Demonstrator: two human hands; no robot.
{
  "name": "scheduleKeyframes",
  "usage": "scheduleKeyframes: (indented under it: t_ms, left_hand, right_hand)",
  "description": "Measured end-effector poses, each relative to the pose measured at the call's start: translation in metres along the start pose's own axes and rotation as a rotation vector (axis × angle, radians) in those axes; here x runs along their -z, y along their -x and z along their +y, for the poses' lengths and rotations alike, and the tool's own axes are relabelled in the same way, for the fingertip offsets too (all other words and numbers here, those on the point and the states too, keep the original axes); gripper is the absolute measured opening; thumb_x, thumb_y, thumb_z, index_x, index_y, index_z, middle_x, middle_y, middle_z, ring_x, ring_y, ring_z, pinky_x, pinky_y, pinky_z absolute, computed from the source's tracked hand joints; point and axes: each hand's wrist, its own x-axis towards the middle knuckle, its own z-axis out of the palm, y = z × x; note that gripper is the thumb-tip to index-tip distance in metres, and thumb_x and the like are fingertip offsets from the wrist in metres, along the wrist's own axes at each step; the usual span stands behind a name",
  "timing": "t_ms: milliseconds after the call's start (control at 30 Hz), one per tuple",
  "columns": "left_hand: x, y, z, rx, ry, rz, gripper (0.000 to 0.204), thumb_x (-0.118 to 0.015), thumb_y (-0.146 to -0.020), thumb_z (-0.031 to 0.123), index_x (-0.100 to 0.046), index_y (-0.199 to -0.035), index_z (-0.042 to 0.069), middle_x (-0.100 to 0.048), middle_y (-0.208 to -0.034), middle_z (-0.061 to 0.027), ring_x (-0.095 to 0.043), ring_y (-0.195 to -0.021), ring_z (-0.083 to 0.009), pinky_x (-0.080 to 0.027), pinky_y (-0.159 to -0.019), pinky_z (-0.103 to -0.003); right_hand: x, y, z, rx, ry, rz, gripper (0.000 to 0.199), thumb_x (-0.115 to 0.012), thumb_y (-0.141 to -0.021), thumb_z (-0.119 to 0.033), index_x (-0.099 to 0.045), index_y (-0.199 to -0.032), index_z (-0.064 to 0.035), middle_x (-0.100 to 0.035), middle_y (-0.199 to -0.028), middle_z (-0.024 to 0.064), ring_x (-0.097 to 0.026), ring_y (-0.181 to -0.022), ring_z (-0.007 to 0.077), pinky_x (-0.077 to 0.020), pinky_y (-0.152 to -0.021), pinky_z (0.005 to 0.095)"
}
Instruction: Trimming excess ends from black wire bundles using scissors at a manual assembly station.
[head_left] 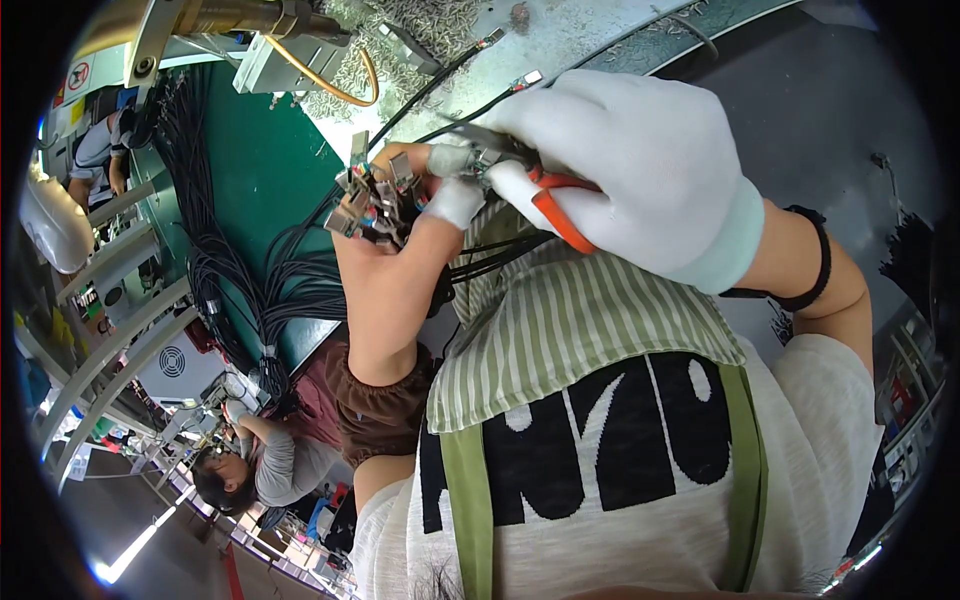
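Note:
My left hand point(385, 275), with white covers on the thumb and a fingertip, is closed around a bunch of black cables. Their metal connectors point(368, 205), with small coloured wires showing, stick out over the hand. Between its thumb and finger it pinches one small metal connector point(484, 160). My right hand point(640, 165), in a white glove, grips pliers with orange handles point(563, 218). The plier jaws are blurred and meet the pinched connector; whether they bite on it I cannot tell.
Two loose cable ends point(527, 80) lie on the pale bench point(505, 55), among scattered small offcuts. A green mat point(255, 150) carries thick bundles of black cables point(290, 285) on the left. Brass-coloured machinery point(215, 18) overhangs the far left. Two co-workers sit farther left.

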Motion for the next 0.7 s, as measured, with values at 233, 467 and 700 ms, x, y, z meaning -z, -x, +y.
scheduleKeyframes:
  t_ms: [233,467,700]
  left_hand:
    - [-0.011,0.001,-0.003,-0.15,-0.159,0.084,0.027,-0.068,-0.072,-0.003,-0.058,-0.096,-0.002,-0.058,-0.082,0.0005,-0.05,-0.07,-0.0044,-0.043,-0.063,-0.019]
    - [-0.011,-0.002,-0.005,-0.146,-0.152,0.043,0.03,-0.068,-0.07,-0.005,-0.056,-0.097,-0.002,-0.06,-0.084,-0.0019,-0.052,-0.072,-0.0048,-0.044,-0.064,-0.02]
    - [-0.016,-0.001,-0.011,-0.292,-0.147,0.152,0.027,-0.066,-0.073,-0.006,-0.055,-0.097,-0.001,-0.061,-0.084,-0.0025,-0.054,-0.073,-0.005,-0.044,-0.065,-0.019]
  right_hand:
    - [0.024,0.004,-0.009,0.012,0.315,-0.186,0.029,-0.07,-0.069,-0.02,-0.062,-0.096,-0.0163,-0.05,-0.068,0.001,-0.056,-0.061,0.0193,-0.0435,-0.05,0.0306]
    - [0.021,0.004,-0.006,0.065,0.297,-0.201,0.024,-0.07,-0.07,-0.02,-0.061,-0.093,-0.0149,-0.048,-0.063,0.0018,-0.055,-0.057,0.021,-0.0435,-0.049,0.0311]
    - [0.017,0.002,-0.002,-0.079,-0.176,-0.312,0.013,-0.068,-0.076,-0.015,-0.06,-0.08,-0.0069,-0.05,-0.056,0.0084,-0.053,-0.048,0.026,-0.0418,-0.046,0.0333]
